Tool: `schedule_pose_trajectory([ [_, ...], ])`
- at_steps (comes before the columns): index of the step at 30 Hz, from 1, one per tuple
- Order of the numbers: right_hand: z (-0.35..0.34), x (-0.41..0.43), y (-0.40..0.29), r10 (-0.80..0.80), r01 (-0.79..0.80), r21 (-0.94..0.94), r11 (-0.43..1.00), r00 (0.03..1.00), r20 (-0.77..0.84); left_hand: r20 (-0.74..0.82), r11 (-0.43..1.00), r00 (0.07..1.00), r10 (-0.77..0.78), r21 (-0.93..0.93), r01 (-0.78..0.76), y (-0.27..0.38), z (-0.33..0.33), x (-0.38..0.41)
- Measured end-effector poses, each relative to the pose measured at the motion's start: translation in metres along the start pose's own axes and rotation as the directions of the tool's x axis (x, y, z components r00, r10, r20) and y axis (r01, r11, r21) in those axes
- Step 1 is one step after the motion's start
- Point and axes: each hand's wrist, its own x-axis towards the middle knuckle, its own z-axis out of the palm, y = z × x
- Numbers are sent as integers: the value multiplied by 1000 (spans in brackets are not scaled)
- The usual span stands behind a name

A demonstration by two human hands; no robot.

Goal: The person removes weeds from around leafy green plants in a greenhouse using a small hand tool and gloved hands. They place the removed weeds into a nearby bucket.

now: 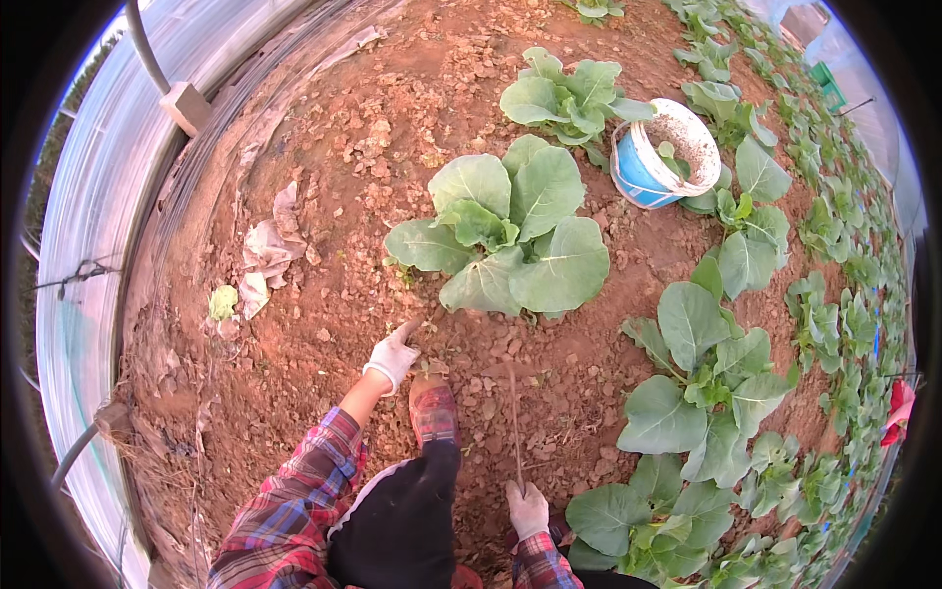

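My left hand, in a pale work glove soiled at the fingertips, reaches low over the soil just in front of my shoe. Whether its fingers hold anything is too small to tell. Beyond it grows a large cabbage-like plant with broad green leaves. My right hand, gloved too, is closed around the end of a long thin wooden handle. That handle runs forward to the ground, where its far end blends into the reddish soil.
A blue and white bucket with leaves inside stands tilted among the plants. Leafy plants line the right side. At left are torn plastic film, a concrete block and the greenhouse's plastic wall.
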Motion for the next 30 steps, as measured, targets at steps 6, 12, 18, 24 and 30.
schedule_pose_trajectory([
  [6, -5, -3, -6, 4, -4, -17, 1000, 1000, 18, -64, 917, 988, 142, 385, -107, 16, 4, 2],
  [12, 0, -3, -5, -19, 19, 4, 1000, 999, 28, -362, 811, 932, 3, 546, 209, 18, 39, 14],
  [18, -2, -1, -3, -12, 12, 9, 1000, 1000, 18, -305, 897, 951, 56, 434, 86, 27, 33, 8],
  [24, 0, 1, -1, -28, 27, 26, 999, 999, 40, -139, 820, 976, 166, 570, -58, 21, 36, 11],
  [30, -1, -2, -6, -4, 3, 25, 1000, 999, 51, -31, 643, 997, 70, 765, -21, 42, 54, 24],
])
